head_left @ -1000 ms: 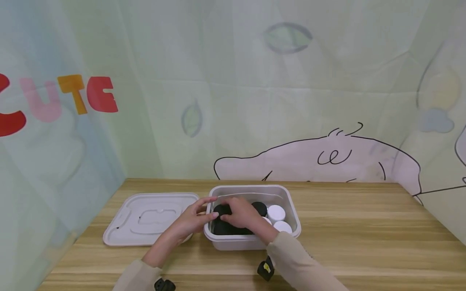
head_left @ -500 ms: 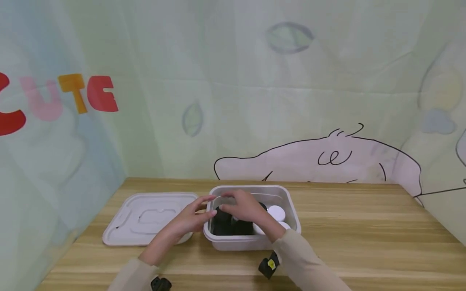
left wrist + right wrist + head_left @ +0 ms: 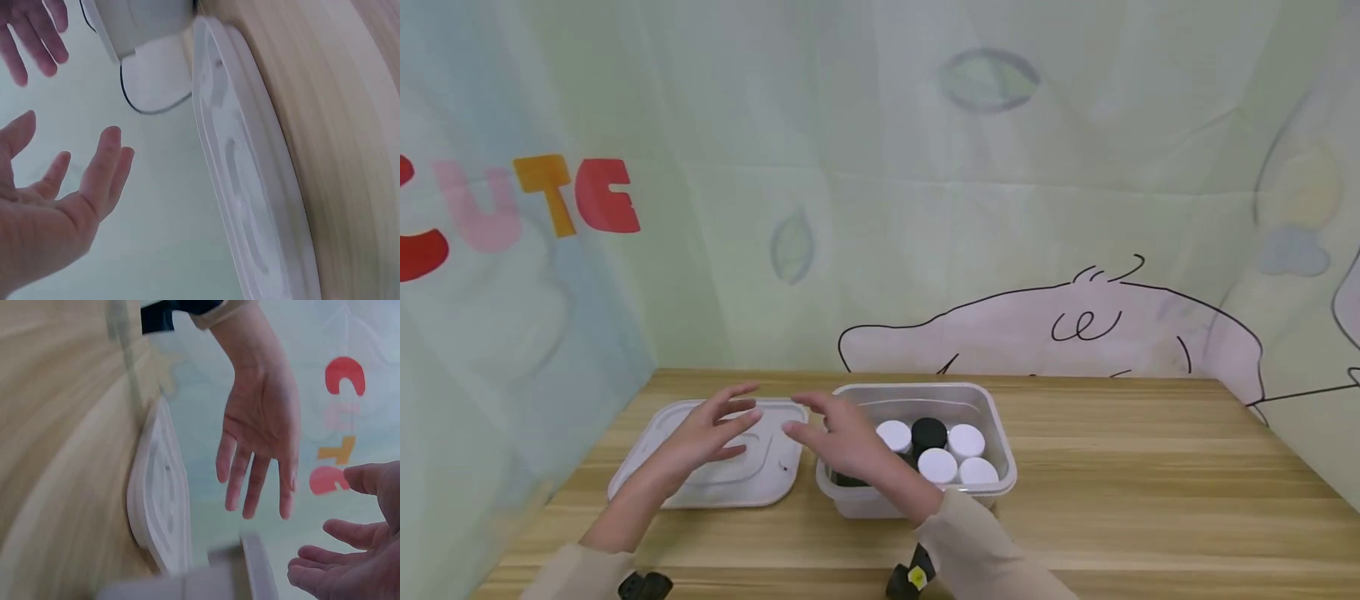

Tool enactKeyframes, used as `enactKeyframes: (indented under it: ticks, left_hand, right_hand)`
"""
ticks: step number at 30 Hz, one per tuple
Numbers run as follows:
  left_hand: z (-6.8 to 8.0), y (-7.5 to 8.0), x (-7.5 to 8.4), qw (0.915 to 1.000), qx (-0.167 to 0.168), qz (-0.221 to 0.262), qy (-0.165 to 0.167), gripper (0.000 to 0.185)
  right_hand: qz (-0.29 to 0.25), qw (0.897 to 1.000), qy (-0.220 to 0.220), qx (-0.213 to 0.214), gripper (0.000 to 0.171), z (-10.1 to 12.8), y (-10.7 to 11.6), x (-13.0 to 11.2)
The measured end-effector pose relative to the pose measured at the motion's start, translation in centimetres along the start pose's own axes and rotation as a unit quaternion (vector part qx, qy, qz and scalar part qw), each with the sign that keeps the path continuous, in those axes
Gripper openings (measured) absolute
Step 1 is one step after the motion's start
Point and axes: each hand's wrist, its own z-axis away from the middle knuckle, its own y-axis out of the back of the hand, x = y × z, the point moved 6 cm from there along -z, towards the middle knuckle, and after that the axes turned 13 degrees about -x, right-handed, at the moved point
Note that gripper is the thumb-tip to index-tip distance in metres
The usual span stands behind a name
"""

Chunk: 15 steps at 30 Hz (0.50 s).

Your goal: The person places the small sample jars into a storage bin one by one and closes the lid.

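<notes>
**A:** What is nearest to the viewer?

**B:** Two sleeved forearms reach forward over a wooden table (image 3: 1150, 483). The right hand (image 3: 842, 437) hovers above the near left corner of a white plastic box (image 3: 1003, 454), fingers spread and relaxed, gripping nothing. The left hand (image 3: 703, 429) hangs just above a flat white lid (image 3: 647, 467), fingers also straight and loose, holding nothing. The two hands are near each other but apart.

**A:** Where do the box and lid sit?

**B:** The box stands at the middle of the table, open. The lid lies flat on the table just left of it; whether their edges touch is hard to tell.

**A:** What is inside the box?

**B:** Small round jars stand upright, close together: four with white caps (image 3: 937, 465) and one with a black cap (image 3: 928, 432) among them. Something dark shows under the right hand, mostly hidden.

**A:** And farther back?

**B:** A pale green cloth backdrop (image 3: 880, 208) with a cartoon outline, and red, pink and orange letters (image 3: 576, 196) at the far left.
</notes>
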Motion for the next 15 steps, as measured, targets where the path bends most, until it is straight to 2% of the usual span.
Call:
enactKeyframes:
  ticks: [5, 8, 11, 15]
  left_hand:
    - [1.4, 2.3, -1.0, 0.9977, 0.037, -0.055, 0.018, 0.062]
    - [2.0, 3.6, -1.9, 0.9931, 0.060, -0.096, 0.033, 0.062]
    - [2.4, 4.9, -2.8, 0.9864, 0.077, -0.138, 0.045, 0.062]
    - [2.8, 6.3, -4.1, 0.9770, 0.088, -0.184, 0.064, 0.061]
  right_hand:
    - [-0.041, 0.999, 0.011, 0.018, 0.048, -0.3, -2.4, -1.2]
    - [-0.061, 0.998, 0.018, 0.024, 0.051, -0.6, -3.9, -1.6]
    - [-0.080, 0.996, 0.005, 0.026, 0.054, -0.9, -5.3, -1.6]
    - [-0.100, 0.994, -0.034, 0.036, 0.057, -1.2, -6.5, -1.2]
